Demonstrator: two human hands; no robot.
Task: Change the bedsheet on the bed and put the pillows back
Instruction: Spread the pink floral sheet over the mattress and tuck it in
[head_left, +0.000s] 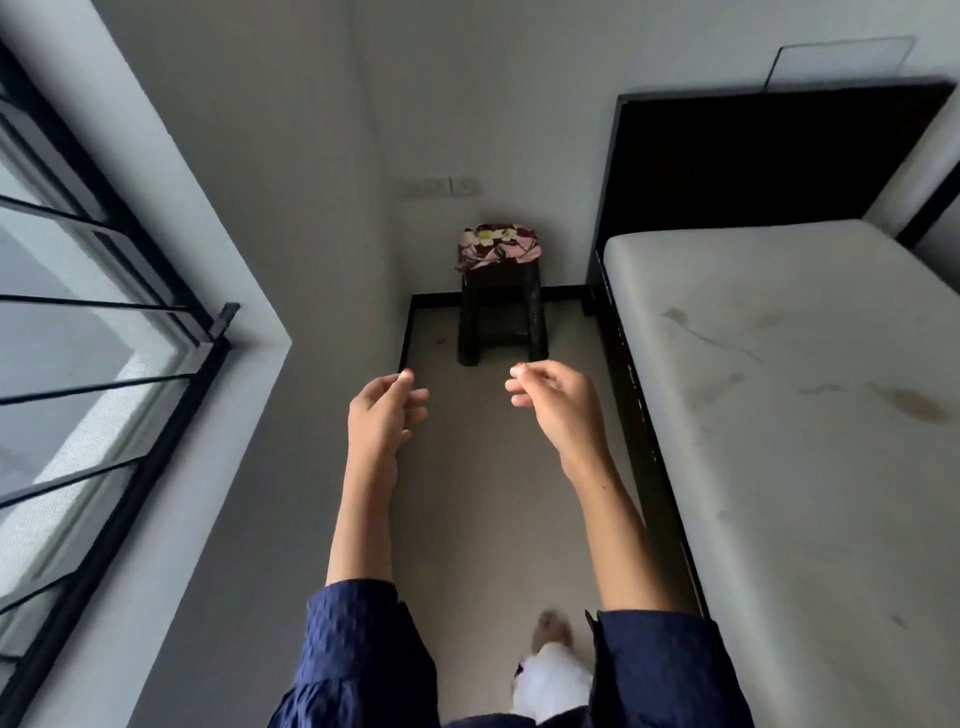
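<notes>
Head view: folded floral sheet (498, 247) sits on top of a small dark stool (501, 317) at the far end of the floor strip, pushed up against the wall w/ the socket plate (441, 187) above it. Prob parked there to keep it off the floor and off the bed while the mattress is bare. Its long side runs left-right, parallel to that wall; one edge droops over the stool's left front corner. Mattress (779, 415) is stripped, no sheet, several stains showing, no pillows in frame. Its long axis runs from near the person away to the dark headboard (753, 166), alongside the floor strip, w/ the black bed frame (644, 415) edging it. Both hands are empty and well short of the stool: left hand (382, 410) and right hand (550, 397) both loosely curled, fingers half closed, thumbs near fingertips, held out at about the same height, apart from each other. Looks like a reach-ahead posture, i.e. walking toward the stool to pick up the sheet w/ two hands. Dark blue sleeves (363, 654) pushed back to the forearms, one foot (550, 631) stepping fwd. Barred window (93, 338) on the left.
</notes>
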